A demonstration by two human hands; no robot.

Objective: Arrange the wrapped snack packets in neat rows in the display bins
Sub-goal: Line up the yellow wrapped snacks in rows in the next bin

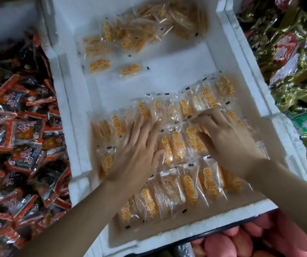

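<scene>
Because rows must lie flat, the left hand [137, 153] presses spread, straight fingers [139, 127] on the clear-wrapped orange-lettered snack packets [187, 190] in the lower half of the white foam bin [69, 108], while the right hand [228, 141] pinches one at centre-right, probably squaring it into line.

Inside the white foam bin [71, 108], a bare strip of floor [176, 71] runs from the left wall to the right wall, open from above. Toward the far edge, a loose heap of dried-peach packets [149, 25] takes up the room. The near half is covered by rows of packets [176, 191] lying edge to edge, with the left hand [137, 153] and right hand [228, 141] on the middle rows. Raised walls bar sideways entry. Dark red packets [19, 127] crowd the left wall, green-gold packets [288, 52] the right.
</scene>
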